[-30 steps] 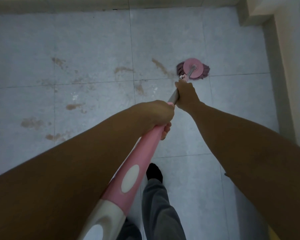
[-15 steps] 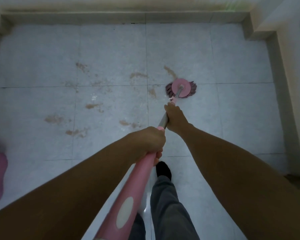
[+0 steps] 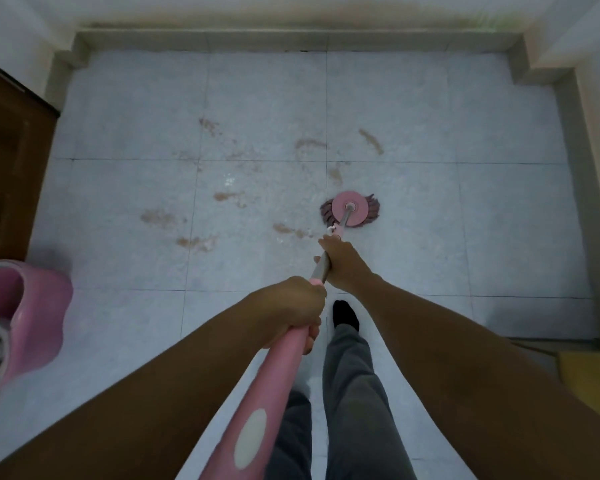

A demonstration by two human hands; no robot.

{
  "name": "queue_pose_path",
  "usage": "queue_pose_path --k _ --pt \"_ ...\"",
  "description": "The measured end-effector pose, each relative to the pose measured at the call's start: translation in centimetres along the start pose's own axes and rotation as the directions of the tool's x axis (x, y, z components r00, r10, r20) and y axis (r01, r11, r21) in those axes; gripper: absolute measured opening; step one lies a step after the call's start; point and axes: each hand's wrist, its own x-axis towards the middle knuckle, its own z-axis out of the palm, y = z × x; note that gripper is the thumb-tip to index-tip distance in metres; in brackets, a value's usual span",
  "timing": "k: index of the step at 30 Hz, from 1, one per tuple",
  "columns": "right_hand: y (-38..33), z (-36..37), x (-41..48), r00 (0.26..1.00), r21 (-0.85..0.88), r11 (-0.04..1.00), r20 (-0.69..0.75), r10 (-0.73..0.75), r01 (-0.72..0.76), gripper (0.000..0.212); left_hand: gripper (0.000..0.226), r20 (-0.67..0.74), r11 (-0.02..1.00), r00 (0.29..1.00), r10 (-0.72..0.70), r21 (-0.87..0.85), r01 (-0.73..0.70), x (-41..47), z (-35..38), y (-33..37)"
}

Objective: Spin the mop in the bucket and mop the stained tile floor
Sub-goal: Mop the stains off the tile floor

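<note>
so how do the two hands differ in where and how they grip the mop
The left hand wraps the thick pink grip, nearer the body. The right hand holds the thin metal shaft, farther down toward the mop head, arm more extended. Both are closed around the same mop handle.

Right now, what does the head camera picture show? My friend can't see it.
Two bare hands, left hand and right hand, grip a pink mop resting on a pale tile floor beside brown stains. A pink bucket sits at the left edge.
</note>
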Motion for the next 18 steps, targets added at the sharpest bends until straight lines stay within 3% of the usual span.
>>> queue_pose_path --k 5,11,18 --pt "3.8 -2.6 3.4 0.999 0.038 0.999 -0.039 0.03 -0.028 0.039 0.034 0.004 0.998 0.999 0.041 0.049 -0.041 2.9 0.5 4.7" --pt "11.2 -8.7 11.1 0.99 0.003 0.994 -0.094 0.108 -0.108 0.05 0.033 0.064 0.998 0.996 0.065 0.016 -0.066 7.1 2.1 15.6" --pt "17.8 -14.1 19.4 0.964 0.038 0.98 -0.181 0.197 -0.193 0.045 0.03 0.093 0.991 0.987 0.13 -0.014 -0.13 12.2 2.8 25.9"
